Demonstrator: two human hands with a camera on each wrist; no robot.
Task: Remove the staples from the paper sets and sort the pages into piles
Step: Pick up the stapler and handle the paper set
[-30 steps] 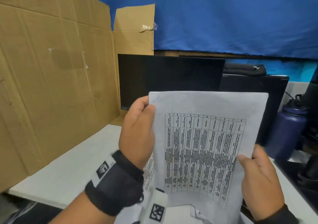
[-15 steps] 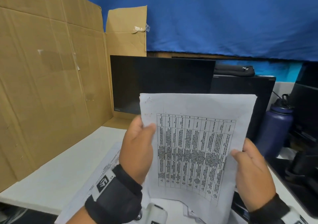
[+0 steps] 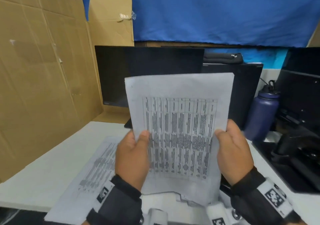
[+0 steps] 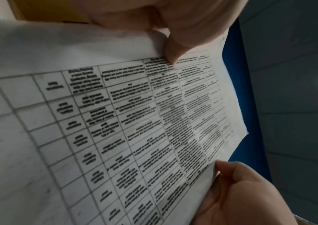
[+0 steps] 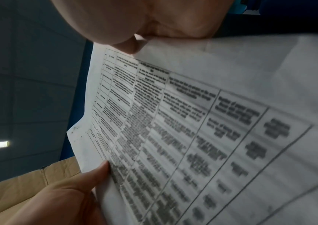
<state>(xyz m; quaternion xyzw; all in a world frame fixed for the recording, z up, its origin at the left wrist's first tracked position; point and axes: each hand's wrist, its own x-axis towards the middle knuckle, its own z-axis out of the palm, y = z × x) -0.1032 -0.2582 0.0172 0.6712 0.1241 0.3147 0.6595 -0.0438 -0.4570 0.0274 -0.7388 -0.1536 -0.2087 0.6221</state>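
I hold a paper set [image 3: 180, 121] upright in front of me; its top page carries a printed table. My left hand [image 3: 133, 148] pinches its left edge, thumb on the front. My right hand [image 3: 232, 145] pinches the right edge the same way. In the left wrist view the paper set [image 4: 135, 121] fills the frame, with the left thumb [image 4: 173, 50] on it and the right hand [image 4: 240, 190] at the far edge. The right wrist view shows the paper set [image 5: 192, 121], small holes at its corner and the left hand [image 5: 67, 197]. Another printed page [image 3: 97, 169] lies flat on the white table [image 3: 52, 166].
A tall cardboard wall [image 3: 43, 86] stands at the left. Dark monitors [image 3: 149, 76] stand behind the paper. A dark blue water bottle [image 3: 261, 114] is at the right, beside black equipment [image 3: 294, 152]. A blue cloth [image 3: 216, 12] hangs at the back.
Both hands have slid down the sides of the paper set to about mid-height. The view has tipped down, so the page lying on the table has come into sight.
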